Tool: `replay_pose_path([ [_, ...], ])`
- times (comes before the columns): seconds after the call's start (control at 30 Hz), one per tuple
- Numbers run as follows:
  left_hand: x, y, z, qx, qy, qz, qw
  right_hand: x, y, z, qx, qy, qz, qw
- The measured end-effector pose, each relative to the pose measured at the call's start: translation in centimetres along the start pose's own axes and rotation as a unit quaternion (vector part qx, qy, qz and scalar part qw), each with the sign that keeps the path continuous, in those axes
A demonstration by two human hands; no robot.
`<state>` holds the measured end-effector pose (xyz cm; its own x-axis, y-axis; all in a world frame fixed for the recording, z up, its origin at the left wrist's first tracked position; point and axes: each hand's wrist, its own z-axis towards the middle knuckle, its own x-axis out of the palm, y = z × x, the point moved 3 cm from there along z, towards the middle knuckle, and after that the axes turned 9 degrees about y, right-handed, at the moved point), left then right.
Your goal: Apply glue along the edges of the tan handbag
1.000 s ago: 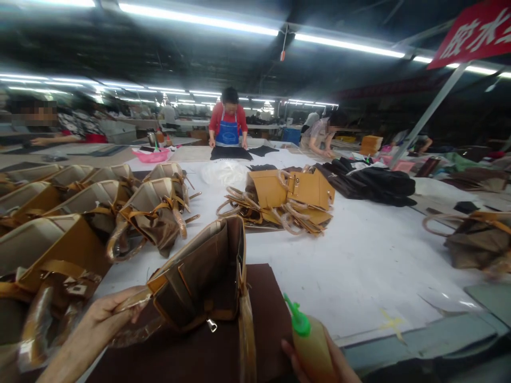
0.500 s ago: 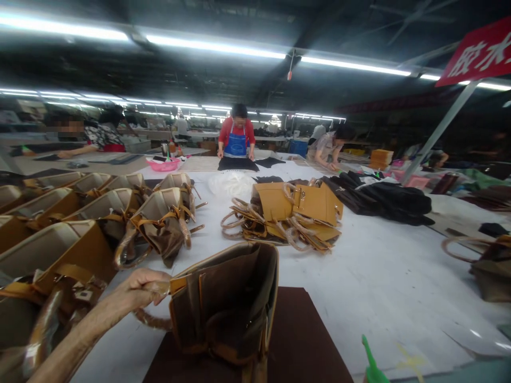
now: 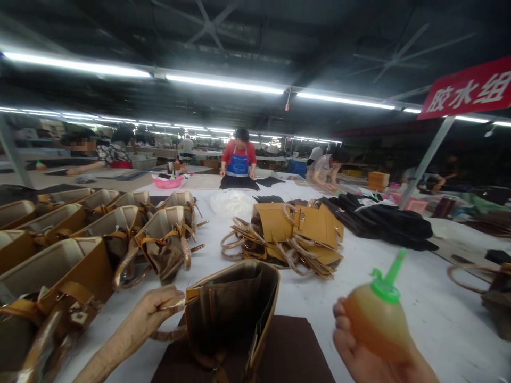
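My left hand (image 3: 157, 311) is closed on the rim and wrapped handle of an open brown handbag (image 3: 235, 308), which stands on a dark brown mat (image 3: 295, 354) at the table's near edge. My right hand (image 3: 359, 354) grips a yellowish squeeze bottle (image 3: 377, 319) with a green nozzle, held up to the right of the bag and apart from it. The bag's mouth faces up and shows a brown lining.
Rows of open tan and brown handbags (image 3: 80, 239) fill the left of the white table (image 3: 383, 282). A heap of tan bag panels (image 3: 297, 231) lies in the middle, black material (image 3: 383, 221) behind it. Other people work at tables further back, one in a blue apron (image 3: 238, 159).
The view has tilted up. My right hand has lifted the bottle from the bottom edge up beside the bag. My left hand has stood the bag more upright on the mat.
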<state>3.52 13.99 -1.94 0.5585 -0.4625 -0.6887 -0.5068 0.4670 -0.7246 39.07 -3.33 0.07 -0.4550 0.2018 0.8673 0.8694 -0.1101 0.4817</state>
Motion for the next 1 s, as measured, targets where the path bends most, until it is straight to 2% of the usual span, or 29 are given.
replay_pose_path([
  [0.1,0.2,0.1,-0.4,0.007,-0.013,0.046,0.999,6.0,-2.6,3.2,0.012,0.082,0.042,0.996],
  [0.17,0.4,0.5,-0.9,-0.001,-0.039,0.037,0.999,8.5,-4.3,4.6,0.035,0.126,0.044,0.990],
  [0.23,0.4,0.8,-1.6,-0.002,-0.091,0.049,0.995,9.6,-5.7,5.5,0.059,0.151,0.041,0.986],
  [0.3,0.2,0.4,-2.5,0.007,-0.170,0.106,0.980,9.7,-6.8,6.0,0.074,0.157,0.038,0.984],
  [0.4,0.5,-2.8,-3.6,0.044,-0.260,0.206,0.942,9.2,-7.4,6.2,0.069,0.159,0.026,0.985],
  [0.43,1.0,-4.4,-3.7,0.063,-0.251,0.212,0.942,9.0,-7.3,6.2,0.065,0.160,0.023,0.985],
  [0.5,2.4,-8.2,-3.3,0.171,-0.190,0.176,0.950,8.6,-7.1,6.0,0.058,0.160,0.017,0.985],
  [0.57,4.2,-11.5,-2.3,0.278,-0.062,0.106,0.953,8.4,-6.8,5.8,0.057,0.157,0.018,0.986],
  [0.63,5.6,-13.1,-1.1,0.303,0.003,0.053,0.952,8.2,-6.6,5.6,0.058,0.155,0.017,0.986],
  [0.73,6.8,-13.2,0.4,0.329,0.033,0.022,0.944,8.0,-6.5,5.4,0.056,0.150,0.019,0.987],
  [0.83,7.7,-12.8,0.7,0.352,0.050,0.069,0.932,7.8,-6.4,5.2,0.048,0.140,0.018,0.989],
  [0.9,8.0,-12.8,0.6,0.313,0.030,0.130,0.940,7.8,-6.4,5.2,0.041,0.138,0.015,0.989],
  [1.0,8.1,-12.8,0.8,0.213,-0.005,0.238,0.948,8.0,-6.5,5.3,0.034,0.136,0.009,0.990],
])
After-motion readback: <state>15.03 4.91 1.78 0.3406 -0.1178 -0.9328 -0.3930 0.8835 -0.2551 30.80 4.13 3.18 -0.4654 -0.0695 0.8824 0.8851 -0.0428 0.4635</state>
